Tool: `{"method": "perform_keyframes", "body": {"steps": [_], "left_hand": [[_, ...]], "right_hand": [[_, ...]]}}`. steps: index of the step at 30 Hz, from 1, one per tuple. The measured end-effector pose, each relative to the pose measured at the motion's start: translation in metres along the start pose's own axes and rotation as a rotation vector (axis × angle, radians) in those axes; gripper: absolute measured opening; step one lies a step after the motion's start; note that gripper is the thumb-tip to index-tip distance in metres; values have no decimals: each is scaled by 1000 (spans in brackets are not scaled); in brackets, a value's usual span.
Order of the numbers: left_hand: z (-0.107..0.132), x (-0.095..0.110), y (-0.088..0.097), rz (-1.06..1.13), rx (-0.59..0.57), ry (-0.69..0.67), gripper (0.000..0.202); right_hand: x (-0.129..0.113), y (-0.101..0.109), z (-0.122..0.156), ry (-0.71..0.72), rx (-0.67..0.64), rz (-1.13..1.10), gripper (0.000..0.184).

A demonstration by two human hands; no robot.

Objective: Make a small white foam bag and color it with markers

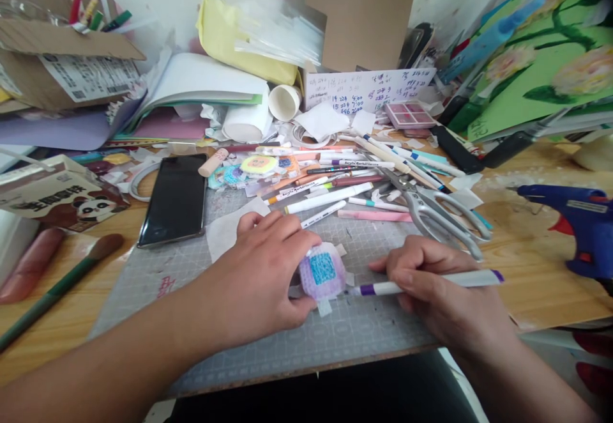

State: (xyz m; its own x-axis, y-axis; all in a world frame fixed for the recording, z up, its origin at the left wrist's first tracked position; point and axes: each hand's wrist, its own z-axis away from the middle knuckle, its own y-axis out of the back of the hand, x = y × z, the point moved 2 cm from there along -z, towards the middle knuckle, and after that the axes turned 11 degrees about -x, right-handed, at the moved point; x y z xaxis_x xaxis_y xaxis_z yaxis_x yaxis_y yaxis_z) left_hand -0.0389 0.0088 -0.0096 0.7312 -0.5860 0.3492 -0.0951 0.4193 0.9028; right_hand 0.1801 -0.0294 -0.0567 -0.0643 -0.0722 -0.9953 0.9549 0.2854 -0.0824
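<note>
My left hand [268,269] grips a small puffy craft piece [339,276] by its left side, thumb below and fingers above. The piece is pale purple with a blue square in its middle, and bits of clear tape stick out from its edges. In my right hand [431,276] is a white marker [460,278] with purple ends, held like a pen. Its tip points left, close to the piece's lower right edge; I cannot tell whether they touch. Under both hands lies a grey cutting mat [230,353]. White paper [234,225] lies partly behind my left hand.
Scissors [431,209] and a heap of markers [330,196] lie just beyond my hands. A phone [175,199], a brush [57,292] and a panda-printed box [62,196] are at left. A blue glue gun [575,218] stands at right. Behind are a cardboard box [71,59] and papers.
</note>
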Motion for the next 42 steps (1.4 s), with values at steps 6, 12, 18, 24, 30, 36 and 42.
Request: {"method": "perform_keyframes", "body": {"steps": [6,12,18,24,30,36,42], "left_hand": [[0,0,0,3,-5,7,35],[0,0,0,16,-14,10,37],[-1,-1,-1,7,0,0,37],[1,-1,-2,-5,-4,0,41],[1,-3,-4,-5,8,-6,44],[0,-4,-4,1,8,-17,45],[1,-3,-1,5,-13,-7,46]], "right_hand": [[-1,-1,0,10,8,-3,18],[1,1,-1,15,44,-40,18],[1,1,1,26,27,-22,17],[-1,1,4,37,-50,63,17],[-4,-3,4,23,-96,142,19],[-7,-6,3,14,-125,185,20],[-13,-10,2,27,-172,261,18]]}}
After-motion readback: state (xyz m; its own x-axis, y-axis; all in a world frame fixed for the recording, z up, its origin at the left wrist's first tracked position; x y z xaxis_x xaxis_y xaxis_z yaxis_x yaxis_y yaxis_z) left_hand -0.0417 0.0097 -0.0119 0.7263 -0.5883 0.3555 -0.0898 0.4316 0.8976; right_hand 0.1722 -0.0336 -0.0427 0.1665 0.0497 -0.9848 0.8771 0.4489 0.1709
